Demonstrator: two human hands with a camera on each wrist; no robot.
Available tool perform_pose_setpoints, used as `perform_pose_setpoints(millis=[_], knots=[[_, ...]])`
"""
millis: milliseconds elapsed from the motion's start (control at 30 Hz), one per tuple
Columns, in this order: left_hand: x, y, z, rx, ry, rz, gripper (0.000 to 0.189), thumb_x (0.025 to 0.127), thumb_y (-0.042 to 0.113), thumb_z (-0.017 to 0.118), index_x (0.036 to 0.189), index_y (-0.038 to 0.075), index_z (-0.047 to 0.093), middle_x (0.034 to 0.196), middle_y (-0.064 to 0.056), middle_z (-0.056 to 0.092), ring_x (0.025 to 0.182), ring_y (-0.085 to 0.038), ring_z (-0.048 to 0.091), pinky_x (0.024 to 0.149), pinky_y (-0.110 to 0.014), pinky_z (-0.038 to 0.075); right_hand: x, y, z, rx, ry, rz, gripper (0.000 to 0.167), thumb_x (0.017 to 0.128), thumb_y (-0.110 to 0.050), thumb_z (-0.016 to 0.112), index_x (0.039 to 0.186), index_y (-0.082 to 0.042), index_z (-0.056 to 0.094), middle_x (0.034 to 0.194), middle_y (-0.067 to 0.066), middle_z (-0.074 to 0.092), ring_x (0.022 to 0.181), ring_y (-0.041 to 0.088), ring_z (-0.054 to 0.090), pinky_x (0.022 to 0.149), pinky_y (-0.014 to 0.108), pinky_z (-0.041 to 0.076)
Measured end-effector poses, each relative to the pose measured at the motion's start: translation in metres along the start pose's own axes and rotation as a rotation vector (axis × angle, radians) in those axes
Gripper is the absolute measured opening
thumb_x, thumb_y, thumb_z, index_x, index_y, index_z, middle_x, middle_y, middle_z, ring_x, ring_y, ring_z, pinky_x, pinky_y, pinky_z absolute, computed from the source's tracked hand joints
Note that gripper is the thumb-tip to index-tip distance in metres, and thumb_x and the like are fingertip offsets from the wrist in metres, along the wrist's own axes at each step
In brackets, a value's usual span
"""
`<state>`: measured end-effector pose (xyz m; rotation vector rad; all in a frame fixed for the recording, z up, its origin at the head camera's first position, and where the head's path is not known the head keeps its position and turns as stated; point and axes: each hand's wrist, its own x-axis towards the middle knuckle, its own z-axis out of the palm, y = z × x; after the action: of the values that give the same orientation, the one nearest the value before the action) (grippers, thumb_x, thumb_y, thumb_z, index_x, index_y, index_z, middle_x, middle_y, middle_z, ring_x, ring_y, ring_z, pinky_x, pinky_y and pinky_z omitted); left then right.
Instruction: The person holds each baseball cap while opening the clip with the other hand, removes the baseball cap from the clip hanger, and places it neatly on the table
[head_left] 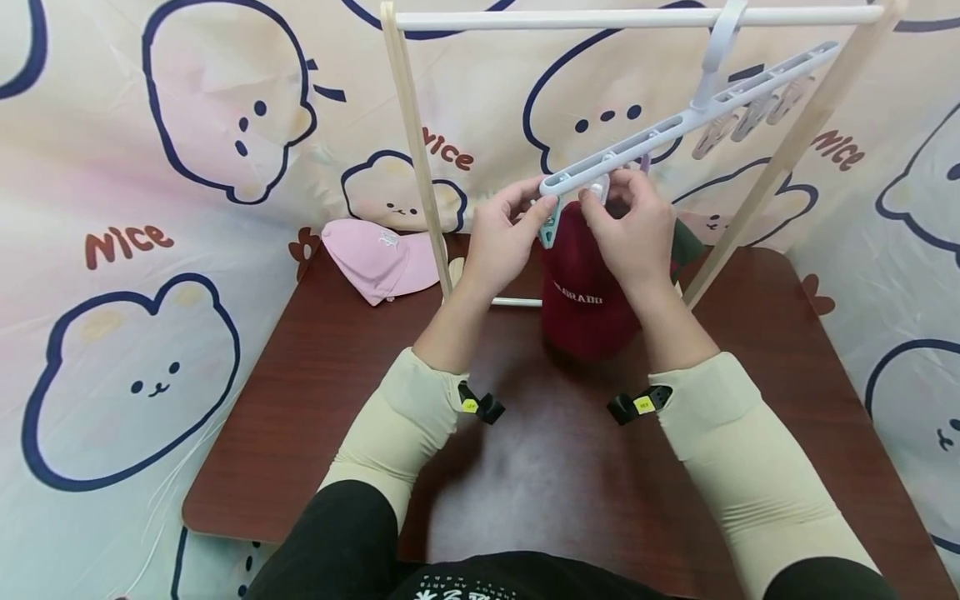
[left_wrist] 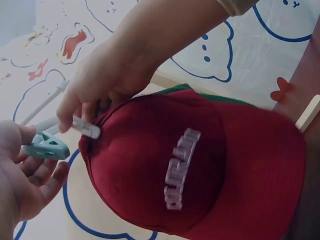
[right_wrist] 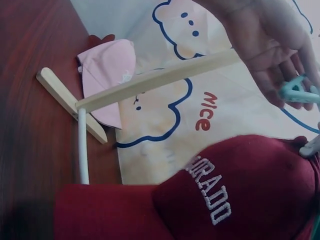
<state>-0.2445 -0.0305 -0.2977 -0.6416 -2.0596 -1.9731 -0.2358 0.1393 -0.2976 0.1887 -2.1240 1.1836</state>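
Cream fabric sleeves point(head_left: 397, 417) lead to a left hand point(head_left: 498, 242), fingers curled round one end of a white plastic bar hanger point(head_left: 686, 121), and a right hand point(head_left: 637, 229), fingers pinching a white plastic clip point(left_wrist: 87, 128) whose bite should sit squarely on the maroon cloth cap point(head_left: 592, 279) above the tabletop point(head_left: 300, 442), toward its far edge.

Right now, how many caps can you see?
3: a pink cap on the table at left, a red cap below the hanger, and apparently a green cap mostly hidden behind the red one.
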Motion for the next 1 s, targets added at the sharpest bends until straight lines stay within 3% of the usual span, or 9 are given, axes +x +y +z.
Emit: perform_pose_setpoints(millis=[267, 367, 567, 633, 733, 800, 833, 900, 1000], knots=[[0.001, 0.001, -0.001, -0.013, 0.027, -0.009, 0.032, 0.095, 0.016, 0.066, 0.125, 0.004, 0.066, 0.103, -0.012, 0.068, 0.089, -0.015, 0.062, 0.079, -0.023, 0.055, 0.006, -0.001, -0.013, 0.17, -0.125, 0.064, 0.032, 0.089, -0.029, 0.072, 0.11, -0.005, 0.073, 0.086, 0.001, 0.074, 0.072, 0.01, 0.06, 0.065, 0.02, 0.046], [0.001, 0.005, 0.0, -0.008, 0.046, 0.009, 0.033, 0.093, 0.013, 0.068, 0.125, 0.004, 0.065, 0.111, -0.012, 0.069, 0.096, -0.015, 0.064, 0.085, -0.026, 0.055, 0.008, -0.003, -0.017, 0.195, -0.144, 0.085, 0.032, 0.088, -0.027, 0.074, 0.11, -0.004, 0.073, 0.083, -0.01, 0.073, 0.071, 0.01, 0.059, 0.06, 0.021, 0.042], [-0.005, 0.015, 0.002, 0.098, 0.113, 0.092, 0.034, 0.091, 0.012, 0.07, 0.125, 0.007, 0.066, 0.117, -0.006, 0.067, 0.1, -0.013, 0.06, 0.079, -0.026, 0.052, 0.009, -0.005, -0.019, 0.234, -0.146, 0.133, 0.033, 0.086, -0.028, 0.076, 0.108, -0.004, 0.073, 0.078, -0.018, 0.07, 0.07, 0.009, 0.06, 0.056, 0.023, 0.036], [-0.009, 0.019, 0.004, 0.169, 0.175, 0.192, 0.032, 0.09, 0.011, 0.071, 0.121, 0.006, 0.068, 0.119, -0.006, 0.065, 0.104, -0.012, 0.058, 0.079, -0.025, 0.05, 0.009, -0.006, -0.018, 0.24, -0.143, 0.139, 0.033, 0.086, -0.029, 0.076, 0.108, -0.004, 0.074, 0.078, -0.017, 0.07, 0.071, 0.009, 0.062, 0.056, 0.023, 0.037], [-0.018, 0.024, 0.009, 0.254, 0.287, 0.426, 0.026, 0.089, 0.007, 0.07, 0.114, 0.003, 0.07, 0.116, -0.01, 0.064, 0.107, -0.015, 0.056, 0.08, -0.027, 0.048, 0.008, -0.007, -0.018, 0.25, -0.146, 0.154, 0.033, 0.086, -0.029, 0.076, 0.109, -0.004, 0.074, 0.079, -0.016, 0.071, 0.073, 0.01, 0.063, 0.056, 0.023, 0.037], [-0.024, 0.029, 0.014, 0.287, 0.319, 0.578, 0.022, 0.088, 0.004, 0.068, 0.11, -0.001, 0.07, 0.11, -0.013, 0.065, 0.102, -0.018, 0.058, 0.078, -0.028, 0.049, 0.009, -0.007, -0.018, 0.246, -0.149, 0.165, 0.033, 0.087, -0.029, 0.075, 0.11, -0.005, 0.074, 0.081, -0.015, 0.072, 0.074, 0.011, 0.063, 0.056, 0.022, 0.039], [-0.027, 0.031, 0.017, 0.285, 0.3, 0.617, 0.021, 0.089, 0.003, 0.067, 0.109, -0.002, 0.07, 0.107, -0.014, 0.066, 0.099, -0.018, 0.059, 0.077, -0.027, 0.05, 0.009, -0.008, -0.018, 0.244, -0.15, 0.171, 0.033, 0.087, -0.029, 0.075, 0.111, -0.006, 0.074, 0.082, -0.013, 0.073, 0.075, 0.011, 0.063, 0.057, 0.021, 0.04], [-0.033, 0.034, 0.022, 0.263, 0.21, 0.619, 0.021, 0.09, 0.003, 0.065, 0.109, -0.004, 0.069, 0.104, -0.015, 0.068, 0.092, -0.018, 0.061, 0.076, -0.026, 0.053, 0.009, -0.008, -0.019, 0.239, -0.152, 0.175, 0.034, 0.088, -0.03, 0.074, 0.112, -0.006, 0.074, 0.084, -0.01, 0.074, 0.077, 0.011, 0.065, 0.059, 0.019, 0.044], [-0.041, 0.033, 0.031, 0.269, 0.093, 0.496, 0.025, 0.093, 0.005, 0.062, 0.116, -0.005, 0.067, 0.111, -0.015, 0.069, 0.098, -0.015, 0.063, 0.085, -0.021, 0.053, 0.007, -0.01, -0.019, 0.218, -0.147, 0.165, 0.034, 0.088, -0.031, 0.073, 0.112, -0.007, 0.074, 0.089, -0.004, 0.076, 0.079, 0.007, 0.067, 0.066, 0.017, 0.05]])
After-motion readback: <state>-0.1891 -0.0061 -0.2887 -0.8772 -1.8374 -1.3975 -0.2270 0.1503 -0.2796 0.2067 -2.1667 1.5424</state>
